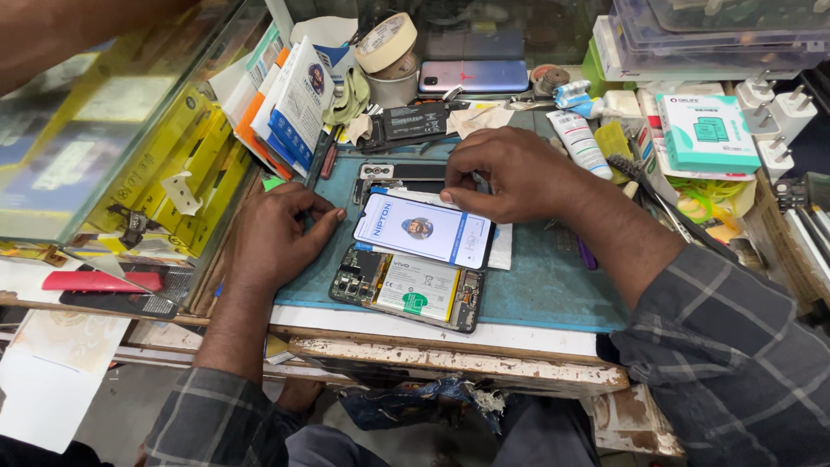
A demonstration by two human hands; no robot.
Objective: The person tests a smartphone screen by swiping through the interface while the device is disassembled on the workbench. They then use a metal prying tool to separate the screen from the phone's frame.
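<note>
1. Nearest the person, an opened phone lies on the blue mat of the desk, battery showing.
2. Above it, the left hand rests with fingers curled together, while the right hand presses spread fingers onto a white screen pack; fitting seems underway and calls for careful alignment.
3. Farther back, a glue tube, tape roll and boxes crowd the mat.

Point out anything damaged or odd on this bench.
The bench's front edge is chipped, with paint peeling to bare wood. The opened phone lies backless, battery and boards exposed, below the new screen under both hands.
</note>
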